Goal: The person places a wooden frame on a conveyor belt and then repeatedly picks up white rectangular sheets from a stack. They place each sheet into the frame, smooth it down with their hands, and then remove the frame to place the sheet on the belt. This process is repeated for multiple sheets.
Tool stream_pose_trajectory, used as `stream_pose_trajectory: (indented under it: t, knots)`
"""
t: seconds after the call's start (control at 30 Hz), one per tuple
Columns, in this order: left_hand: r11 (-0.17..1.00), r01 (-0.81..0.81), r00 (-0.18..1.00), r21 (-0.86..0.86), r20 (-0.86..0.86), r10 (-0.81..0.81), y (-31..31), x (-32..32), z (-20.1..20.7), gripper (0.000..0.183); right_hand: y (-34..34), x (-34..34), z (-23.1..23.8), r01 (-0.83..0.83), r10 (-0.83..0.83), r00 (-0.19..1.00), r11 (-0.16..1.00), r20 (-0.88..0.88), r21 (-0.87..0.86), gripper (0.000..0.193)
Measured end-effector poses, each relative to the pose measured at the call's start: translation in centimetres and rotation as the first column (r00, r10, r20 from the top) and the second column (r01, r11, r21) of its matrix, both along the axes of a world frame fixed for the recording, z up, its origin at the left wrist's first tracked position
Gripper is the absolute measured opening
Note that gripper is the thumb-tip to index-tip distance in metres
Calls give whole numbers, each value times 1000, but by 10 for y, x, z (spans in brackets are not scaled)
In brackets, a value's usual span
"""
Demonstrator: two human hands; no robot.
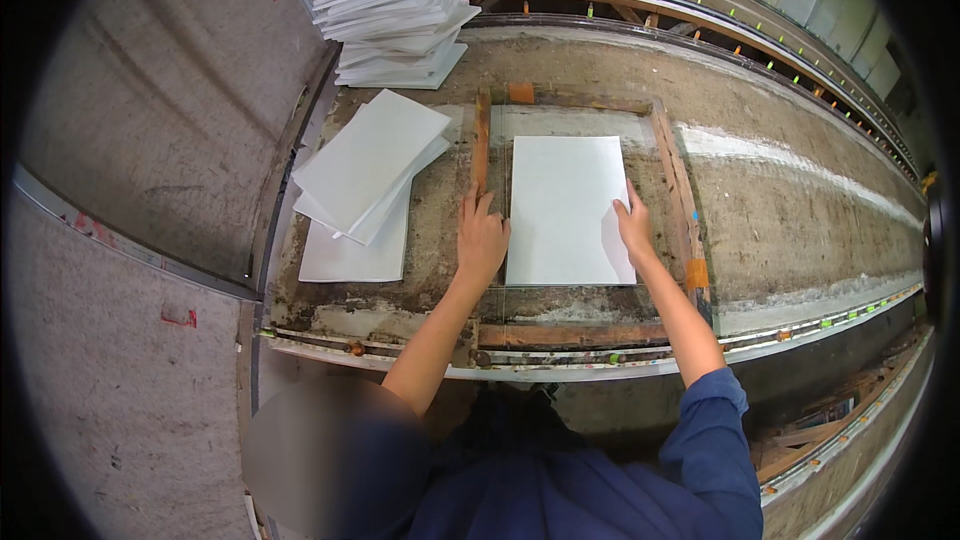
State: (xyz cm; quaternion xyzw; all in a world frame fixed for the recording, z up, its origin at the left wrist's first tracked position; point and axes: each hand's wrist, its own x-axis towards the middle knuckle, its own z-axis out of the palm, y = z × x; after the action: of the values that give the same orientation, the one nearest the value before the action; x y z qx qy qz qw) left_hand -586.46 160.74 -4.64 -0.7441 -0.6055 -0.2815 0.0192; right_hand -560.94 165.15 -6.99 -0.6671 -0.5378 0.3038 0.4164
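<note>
Hands lay flat: left hand (481,238) on the worn wooden frame (676,180), right hand (633,225) pressing the white rectangular sheet (565,208) centred inside; neither gripped anything. Small pile of white sheets (365,175) sat at nine o'clock, tall white stack (395,10) at eleven, apparently unprocessed.

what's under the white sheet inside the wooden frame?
The white sheet lies flat on the stained, worn table surface inside the wooden frame. The left hand and right hand rest at its side edges. Whatever lies directly beneath the sheet is covered.
</note>
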Motion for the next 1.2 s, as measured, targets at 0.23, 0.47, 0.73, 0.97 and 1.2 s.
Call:
stream_pose_trajectory:
  t: [0.23, 0.47, 0.73, 0.97, 1.2]
  knots:
    - [1000, 2, 1000, -11, 6, -2, 0, 1, 2, 14, -1, 1, -1, -6, 7, 1000, 999, 18, -39, 52]
    - [999, -1, 1000, -43, 2, 1, -1, -1, 4, 11, -5, -8, 11, -16, 14, 1000, 994, -20, -109, 51]
    - [994, -14, 1000, -104, 8, 15, 0, -1, 0, 5, -2, -9, 17, -49, 74, 987, 985, 144, -168, 51]
    - [1000, 19, 995, -13, -99, -21, 1, 3, 0, 7, -1, -10, -8, -96, 51, 852, 994, 522, 59, 49]
    - [996, 70, 971, 51, -233, -56, 5, 3, -2, 5, -1, -13, -15, -127, 61, 800, 990, 596, 69, 48]
